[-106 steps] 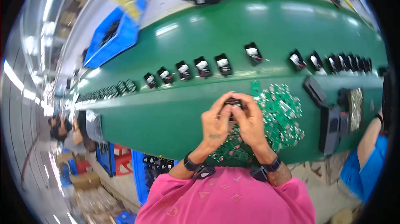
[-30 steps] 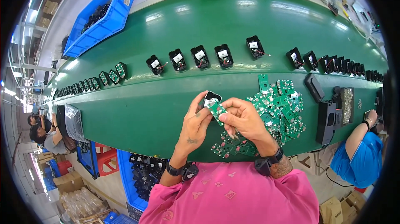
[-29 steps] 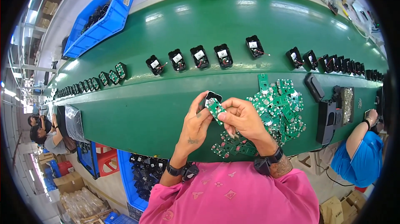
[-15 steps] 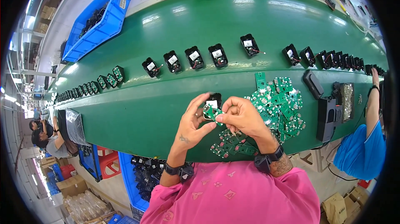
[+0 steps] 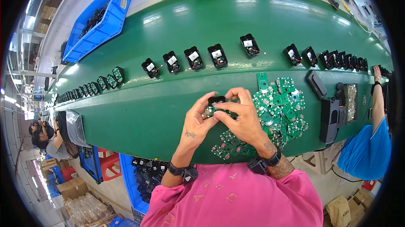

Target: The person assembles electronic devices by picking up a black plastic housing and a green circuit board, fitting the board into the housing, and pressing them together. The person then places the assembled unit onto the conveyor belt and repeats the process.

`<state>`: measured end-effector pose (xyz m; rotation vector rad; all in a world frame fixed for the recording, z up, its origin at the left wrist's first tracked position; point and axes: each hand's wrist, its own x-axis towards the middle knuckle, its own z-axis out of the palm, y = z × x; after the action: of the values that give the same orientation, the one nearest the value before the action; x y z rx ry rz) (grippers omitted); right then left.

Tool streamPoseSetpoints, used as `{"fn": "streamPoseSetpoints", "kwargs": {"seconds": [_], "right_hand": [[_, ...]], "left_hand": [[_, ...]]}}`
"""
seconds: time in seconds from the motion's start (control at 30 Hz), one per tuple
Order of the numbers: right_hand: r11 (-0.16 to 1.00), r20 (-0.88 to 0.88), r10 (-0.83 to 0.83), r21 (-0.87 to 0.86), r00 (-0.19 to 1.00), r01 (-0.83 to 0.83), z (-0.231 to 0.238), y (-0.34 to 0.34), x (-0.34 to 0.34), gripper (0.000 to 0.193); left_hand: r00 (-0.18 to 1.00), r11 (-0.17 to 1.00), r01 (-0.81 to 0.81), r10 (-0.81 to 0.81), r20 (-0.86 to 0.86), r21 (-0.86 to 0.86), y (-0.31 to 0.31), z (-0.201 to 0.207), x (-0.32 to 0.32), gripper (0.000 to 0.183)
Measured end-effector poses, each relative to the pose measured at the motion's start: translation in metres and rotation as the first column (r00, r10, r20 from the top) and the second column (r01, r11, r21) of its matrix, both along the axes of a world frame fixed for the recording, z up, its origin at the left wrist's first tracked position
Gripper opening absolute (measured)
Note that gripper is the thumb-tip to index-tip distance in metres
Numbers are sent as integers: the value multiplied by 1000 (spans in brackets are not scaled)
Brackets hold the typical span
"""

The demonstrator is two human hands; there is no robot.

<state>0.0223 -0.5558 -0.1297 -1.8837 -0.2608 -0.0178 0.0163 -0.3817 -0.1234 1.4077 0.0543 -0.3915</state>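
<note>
Between my two hands are a small black plastic case [image 5: 216,99] and a green circuit board [image 5: 209,111], held just above the bench. My left hand [image 5: 196,122] wraps the case's left side, fingers curled at its far edge and thumb at the near end. From the right, my right hand [image 5: 241,116] presses thumb and fingers onto the board over the case. Fingers cover most of both pieces, so how far the board sits inside the case cannot be told. Beside my right hand spreads a heap of green circuit boards [image 5: 280,106], with a smaller group [image 5: 231,146] by my wrist.
Black cases with white labels and wires [image 5: 217,56] stand in a row along the green bench [image 5: 156,121]. Farther left are cases with boards showing [image 5: 112,81]. A blue bin [image 5: 99,24] sits at the back left, a black device [image 5: 330,121] at right. A co-worker's arm [image 5: 378,104] reaches in there.
My right hand has moved over the case, and the board, earlier tilted in front of it, now lies against it under my fingers. The co-worker's hand at right has shifted slightly.
</note>
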Motion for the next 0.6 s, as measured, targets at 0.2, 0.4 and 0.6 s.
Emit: {"fn": "streamPoseSetpoints", "kwargs": {"seconds": [0.2,0.4,0.6], "right_hand": [[999,64,20,43,998,-23,0,-2,0,15],[998,41,6,59,999,-8,-7,-2,-1,10],[995,115,-96,47,989,91,-15,5,-2,11]], "left_hand": [[1000,999,-27,27,-4,18,-9,-5,-2,58],[999,999,-24,25,-33,37,-11,-8,-3,56],[961,961,-277,277,5,-25,-26,0,-2,53]]}}
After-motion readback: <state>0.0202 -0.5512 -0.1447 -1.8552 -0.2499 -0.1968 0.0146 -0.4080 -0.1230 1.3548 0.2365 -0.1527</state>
